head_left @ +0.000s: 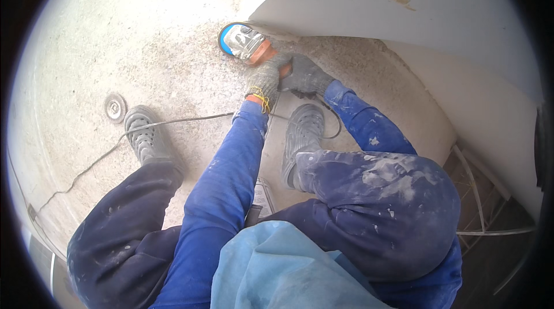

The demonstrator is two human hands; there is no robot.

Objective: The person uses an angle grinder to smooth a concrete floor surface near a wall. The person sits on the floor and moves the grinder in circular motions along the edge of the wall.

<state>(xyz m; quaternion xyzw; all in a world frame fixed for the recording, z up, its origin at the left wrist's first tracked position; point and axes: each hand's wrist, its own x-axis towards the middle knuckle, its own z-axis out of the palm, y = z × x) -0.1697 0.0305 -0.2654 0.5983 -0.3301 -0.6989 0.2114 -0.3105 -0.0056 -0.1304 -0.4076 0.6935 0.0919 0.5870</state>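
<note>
An angle grinder (pixel 244 42) with an orange body and silver wrapping over its head lies across the rough floor ahead of me. Its round disc (pixel 225 38) shows a blue face and a dark rim, close to the lower edge of a large white curved panel (pixel 352 12). My left hand (pixel 264 80), in a grey knit glove with yellow cord at the wrist, is closed around the grinder's body. Just behind it, my right hand (pixel 309 75), in a darker grey glove, grips the rear end. The fingertips of both hands are partly hidden.
A dark power cord (pixel 190 118) runs leftward over the floor, crossing my left shoe (pixel 144 130). Beside that shoe lies a round grey disc (pixel 115 107). A printed sheet (pixel 263 196) sits between my legs. White bars (pixel 490 232) stand at the lower right.
</note>
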